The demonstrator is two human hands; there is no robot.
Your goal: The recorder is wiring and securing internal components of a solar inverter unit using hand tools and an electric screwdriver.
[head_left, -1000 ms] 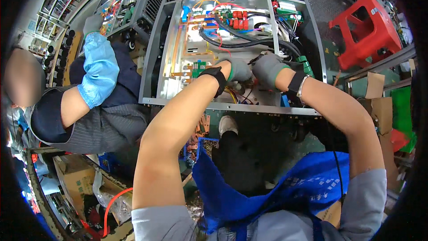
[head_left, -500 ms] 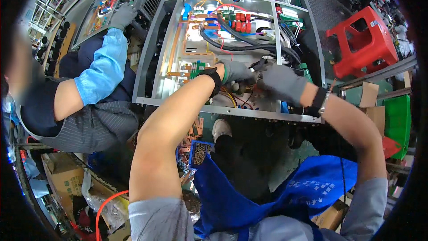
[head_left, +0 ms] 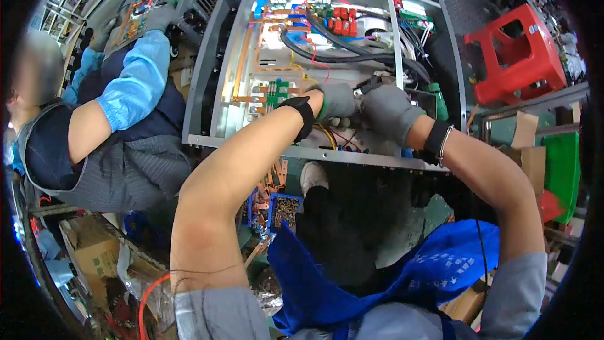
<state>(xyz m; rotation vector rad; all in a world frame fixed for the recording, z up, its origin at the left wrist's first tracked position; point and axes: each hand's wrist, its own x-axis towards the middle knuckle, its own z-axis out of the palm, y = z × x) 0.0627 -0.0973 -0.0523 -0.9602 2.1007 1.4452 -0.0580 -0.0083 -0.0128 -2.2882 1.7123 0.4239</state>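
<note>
Wires (head_left: 329, 137) vanish under left hand (head_left: 338, 101), its contact with right hand (head_left: 389, 113) unclear.

Over my link I see matt cloth gloves (head_left: 388, 115), a smooth metal chassis (head_left: 377, 160), a glossy plastic stool (head_left: 546, 47) and matt cardboard (head_left: 533, 165).

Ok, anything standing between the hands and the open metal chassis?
Nothing visible: left hand and right hand are close together over the chassis, past its front rail. The thick black cables lie beyond them.
</note>
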